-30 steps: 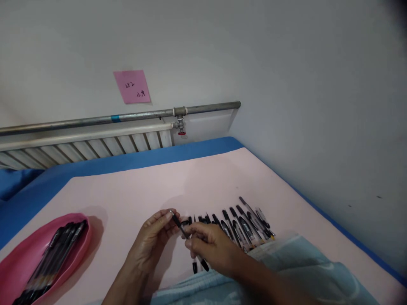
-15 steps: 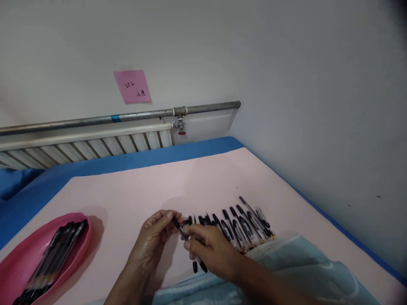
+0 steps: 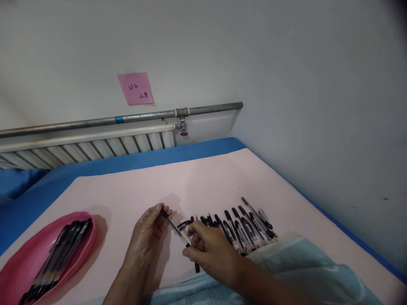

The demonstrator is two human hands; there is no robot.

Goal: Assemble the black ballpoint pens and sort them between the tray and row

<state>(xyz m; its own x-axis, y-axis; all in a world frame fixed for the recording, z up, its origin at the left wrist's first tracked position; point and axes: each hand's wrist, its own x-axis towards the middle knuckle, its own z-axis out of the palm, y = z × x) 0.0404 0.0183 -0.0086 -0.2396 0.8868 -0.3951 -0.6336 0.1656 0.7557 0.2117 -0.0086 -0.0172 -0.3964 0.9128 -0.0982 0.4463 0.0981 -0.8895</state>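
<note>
A pen [image 3: 174,226] with a clear barrel, black ends and a yellow band slants between my hands above the pink sheet. Its upper black end is pinched in the fingertips of my left hand [image 3: 146,231]. My right hand [image 3: 213,250] closes thumb and fingers at the lower end; its fingers partly hide that tip. Several more black-and-clear pens [image 3: 243,228] lie in a rough row to the right, some hidden behind my right hand. A black piece [image 3: 197,267] pokes out below that hand.
At the left a pink bowl [image 3: 41,239] holds a bundle of black pens [image 3: 60,256]. The pink sheet [image 3: 133,186] lies on a blue surface [image 3: 203,146]. Light blue cloth [image 3: 299,262] covers the near edge. Behind are a radiator [image 3: 95,148], a pipe [image 3: 140,116] and a wall.
My left hand has shifted up and left with the pen. My right hand has slid to the pen's lower end, so more of the barrel shows. The camera view has moved slightly.
</note>
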